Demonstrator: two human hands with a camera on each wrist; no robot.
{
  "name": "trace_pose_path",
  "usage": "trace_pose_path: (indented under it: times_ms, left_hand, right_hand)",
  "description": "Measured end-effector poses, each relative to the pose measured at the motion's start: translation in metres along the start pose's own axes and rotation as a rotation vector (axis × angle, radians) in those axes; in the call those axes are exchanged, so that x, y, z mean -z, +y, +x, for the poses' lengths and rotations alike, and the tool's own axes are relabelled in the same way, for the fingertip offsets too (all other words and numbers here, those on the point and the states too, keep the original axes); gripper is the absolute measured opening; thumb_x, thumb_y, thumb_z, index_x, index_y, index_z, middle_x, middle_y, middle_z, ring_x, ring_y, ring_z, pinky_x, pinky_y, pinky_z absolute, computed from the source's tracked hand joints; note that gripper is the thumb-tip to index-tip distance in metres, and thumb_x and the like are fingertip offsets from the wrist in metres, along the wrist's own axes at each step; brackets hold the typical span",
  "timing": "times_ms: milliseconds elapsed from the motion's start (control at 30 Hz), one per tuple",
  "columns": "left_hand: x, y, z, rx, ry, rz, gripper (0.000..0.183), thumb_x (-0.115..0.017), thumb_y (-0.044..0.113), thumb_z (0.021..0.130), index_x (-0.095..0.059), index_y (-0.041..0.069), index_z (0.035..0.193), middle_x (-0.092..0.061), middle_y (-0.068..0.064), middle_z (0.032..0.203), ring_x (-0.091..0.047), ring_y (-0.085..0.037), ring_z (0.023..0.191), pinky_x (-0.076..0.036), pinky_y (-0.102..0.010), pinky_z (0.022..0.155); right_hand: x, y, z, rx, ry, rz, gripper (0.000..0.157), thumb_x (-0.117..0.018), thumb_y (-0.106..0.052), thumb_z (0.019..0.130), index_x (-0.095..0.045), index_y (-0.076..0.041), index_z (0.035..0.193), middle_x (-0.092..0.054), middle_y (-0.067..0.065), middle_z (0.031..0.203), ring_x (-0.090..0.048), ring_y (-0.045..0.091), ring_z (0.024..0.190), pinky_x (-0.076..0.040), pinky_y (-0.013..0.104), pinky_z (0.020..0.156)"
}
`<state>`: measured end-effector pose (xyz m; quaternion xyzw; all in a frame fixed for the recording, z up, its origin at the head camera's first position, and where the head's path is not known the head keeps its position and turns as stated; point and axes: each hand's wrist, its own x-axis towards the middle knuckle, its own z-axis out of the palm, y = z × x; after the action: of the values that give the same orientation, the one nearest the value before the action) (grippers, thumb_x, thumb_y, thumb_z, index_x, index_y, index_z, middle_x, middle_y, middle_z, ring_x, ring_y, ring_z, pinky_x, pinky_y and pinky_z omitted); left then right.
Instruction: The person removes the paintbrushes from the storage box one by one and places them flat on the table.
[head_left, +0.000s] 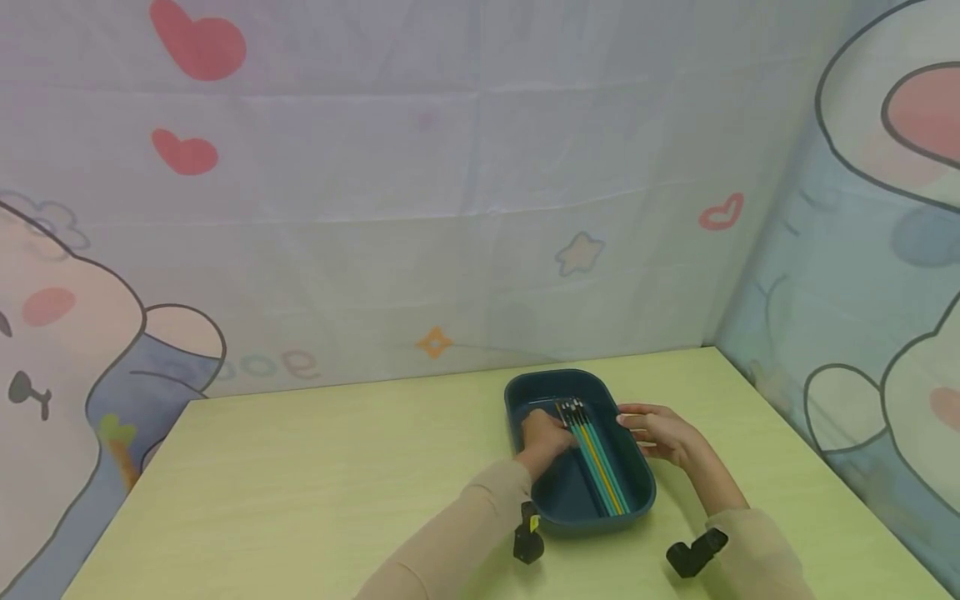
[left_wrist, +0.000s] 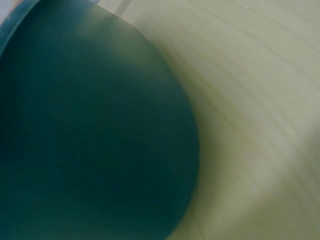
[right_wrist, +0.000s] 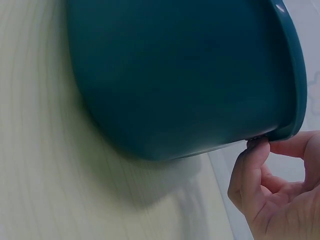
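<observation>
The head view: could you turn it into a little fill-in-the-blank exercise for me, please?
1. Between the teal sticks in the tray lies a ____ one.
2. Reaching inside the tray is the ____ hand.
3. The upper left of the backdrop shows ____ red hearts.

Missing words: yellow; left; two.

Booth-like setting: cartoon-print cloth backdrop (head_left: 420, 183), pale tabletop (head_left: 315, 483).

Dk. teal tray (head_left: 561, 498), turq. sticks (head_left: 601, 467) (yel. too)

Pencils (head_left: 598, 462) lie in tray (head_left: 558, 500); tray on table (head_left: 337, 483).
</observation>
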<state>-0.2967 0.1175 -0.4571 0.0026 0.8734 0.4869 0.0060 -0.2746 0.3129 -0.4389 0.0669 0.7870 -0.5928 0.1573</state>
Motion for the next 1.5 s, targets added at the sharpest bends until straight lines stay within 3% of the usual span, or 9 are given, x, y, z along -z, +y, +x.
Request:
trace_pose_path:
  times_ms: [167,300,467,633,933,1267,1500]
  left_hand:
    - [-0.0012,-0.0011,0.0003,-0.028,0.014,0.041,0.015,-0.084,0.002,0.057,-0.074,-0.003,0.068,-0.072,-0.012,0.068,-0.046,-0.011,0.059,-0.05,-0.022,0.056]
    - [-0.0006,0.0004,-0.0006,-0.039,0.027,0.047,0.014,-0.083,0.001,0.056,-0.071,-0.002,0.063,-0.07,-0.01,0.061,-0.043,-0.012,0.055,-0.043,-0.02,0.05]
    - [-0.0003,0.0013,-0.0006,-0.046,0.042,0.057,0.021,-0.081,0.0,0.056,-0.061,0.003,0.055,-0.056,-0.003,0.052,-0.041,-0.014,0.055,-0.036,-0.022,0.046]
    - [-0.0005,0.0011,0.0002,-0.036,0.05,0.08,0.022,-0.081,0.001,0.057,-0.059,0.003,0.061,-0.056,-0.004,0.058,-0.045,-0.017,0.057,-0.04,-0.025,0.045]
    - [-0.0046,-0.0045,0.0014,-0.104,0.091,0.095,0.02,-0.068,-0.006,0.057,-0.053,0.006,0.061,-0.047,-0.002,0.056,-0.043,-0.018,0.054,-0.038,-0.026,0.042]
    - [-0.0006,-0.0011,-0.0026,-0.072,0.078,0.057,0.017,-0.07,-0.008,0.062,-0.058,0.004,0.059,-0.059,-0.007,0.046,-0.053,-0.011,0.034,-0.042,-0.019,0.033]
    - [0.0027,0.0003,-0.0035,-0.049,0.075,0.019,0.021,-0.068,-0.008,0.061,-0.055,0.006,0.052,-0.059,-0.008,0.045,-0.056,-0.014,0.034,-0.044,-0.019,0.032]
  right_hand:
    - [-0.0007,0.0002,0.0009,0.003,-0.004,0.002,0.06,-0.056,-0.025,0.095,-0.035,0.003,0.144,-0.044,0.021,0.139,-0.053,0.011,0.09,-0.05,0.022,0.068]
    - [-0.0008,-0.0004,0.0016,0.003,-0.001,0.002,0.061,-0.057,-0.025,0.095,-0.035,0.004,0.144,-0.046,0.02,0.138,-0.053,0.011,0.089,-0.05,0.022,0.068]
    - [-0.0012,-0.0008,0.0017,0.001,-0.005,0.008,0.062,-0.057,-0.025,0.094,-0.035,0.004,0.144,-0.046,0.021,0.138,-0.055,0.009,0.089,-0.05,0.022,0.069]
    - [-0.0019,-0.0011,0.001,-0.005,-0.002,0.006,0.061,-0.057,-0.026,0.094,-0.035,0.003,0.144,-0.042,0.022,0.142,-0.054,0.009,0.091,-0.05,0.021,0.068]
    - [-0.0021,-0.0012,-0.0003,-0.011,0.009,-0.002,0.061,-0.056,-0.026,0.095,-0.035,0.003,0.145,-0.038,0.025,0.145,-0.053,0.011,0.095,-0.05,0.022,0.07]
    - [-0.0023,0.0003,0.0004,-0.009,0.006,-0.015,0.061,-0.056,-0.027,0.096,-0.035,0.002,0.145,-0.035,0.026,0.148,-0.053,0.018,0.107,-0.05,0.023,0.072]
    - [-0.003,0.0,0.0014,-0.009,0.007,-0.013,0.061,-0.056,-0.027,0.096,-0.035,0.002,0.145,-0.036,0.026,0.147,-0.053,0.019,0.107,-0.05,0.023,0.072]
